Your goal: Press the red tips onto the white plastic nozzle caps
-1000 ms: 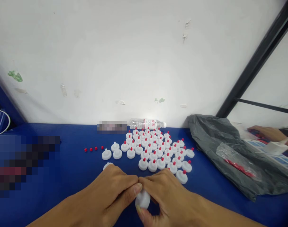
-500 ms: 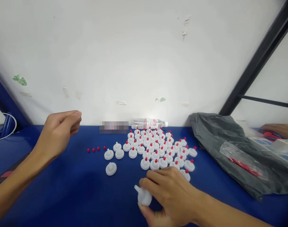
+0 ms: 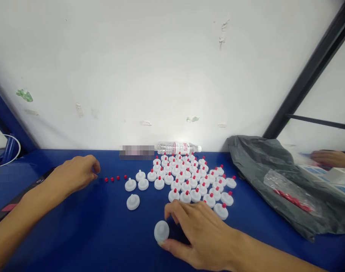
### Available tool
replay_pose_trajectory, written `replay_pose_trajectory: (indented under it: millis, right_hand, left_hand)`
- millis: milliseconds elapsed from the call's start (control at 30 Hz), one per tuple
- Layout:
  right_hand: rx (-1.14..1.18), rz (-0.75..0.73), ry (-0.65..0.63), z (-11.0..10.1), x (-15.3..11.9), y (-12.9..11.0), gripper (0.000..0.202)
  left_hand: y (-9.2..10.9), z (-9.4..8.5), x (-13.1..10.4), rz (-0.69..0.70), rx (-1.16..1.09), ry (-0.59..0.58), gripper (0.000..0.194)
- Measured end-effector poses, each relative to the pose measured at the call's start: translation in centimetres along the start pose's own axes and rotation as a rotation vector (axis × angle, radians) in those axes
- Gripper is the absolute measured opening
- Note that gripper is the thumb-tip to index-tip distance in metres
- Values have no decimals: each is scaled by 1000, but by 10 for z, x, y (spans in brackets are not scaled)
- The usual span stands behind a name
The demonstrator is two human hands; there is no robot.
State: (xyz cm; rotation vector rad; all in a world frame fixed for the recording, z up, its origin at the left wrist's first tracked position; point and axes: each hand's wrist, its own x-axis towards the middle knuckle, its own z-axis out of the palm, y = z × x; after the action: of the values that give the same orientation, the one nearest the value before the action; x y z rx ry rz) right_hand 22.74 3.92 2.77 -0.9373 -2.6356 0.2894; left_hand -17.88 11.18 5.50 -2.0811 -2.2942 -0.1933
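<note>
The white round plastic cap (image 3: 161, 231) is steadied on the blue desk (image 3: 76, 234) by the right hand (image 3: 201, 234) – fingers loosely spread – while one small red plug (image 3: 106, 180) is pinched by the curled left hand (image 3: 76, 174).

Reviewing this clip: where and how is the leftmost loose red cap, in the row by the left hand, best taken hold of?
Probably by its round sides, pinched between thumb and forefinger from straight above. The leftmost red cap is tiny, lies on the blue table and has a gap to the next cap in the row. The left hand lies just to its left, fingertips pointing at it; the right hand touches a white cap.
</note>
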Motion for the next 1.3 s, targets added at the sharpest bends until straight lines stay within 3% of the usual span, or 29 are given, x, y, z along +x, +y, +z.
replay_pose_trajectory:
  millis: [100,200,267,367,567,733,833,967,1033,1167,1300]
  right_hand:
    - [-8,-72,19,0,-1,0,23]
    - [-85,-257,-32,4,-1,0,33]
    - [-96,-300,-55,6,-1,-1,37]
    - [-80,-246,-55,5,0,-3,23]
    - [-99,-173,-62,1,0,0,23]
    - [-137,-97,128,4,-1,3,24]
    - [-245,-21,248,3,1,7,39]
    - [-483,78,213,1,4,12,44]
    - [-524,91,166,0,5,12,36]
    - [-452,60,166,0,4,8,19]
    - [-348,70,187,4,3,5,15]
  left_hand:
    - [6,-7,-3,-52,118,-48,30]
    - [15,-9,-3,-67,171,-84,28]
    - [19,-7,-1,-80,193,-107,28]
    - [22,-3,2,-88,216,-137,29]
    - [22,1,2,-62,231,-139,29]
    - [22,1,2,-64,221,-142,30]
    - [23,0,2,-66,201,-146,31]
    - [27,-11,-5,-61,132,-127,27]
    - [31,-19,-9,-42,78,-90,23]
    - [48,-36,-15,-8,3,14,35]
    - [75,-38,-18,103,-45,86,36]
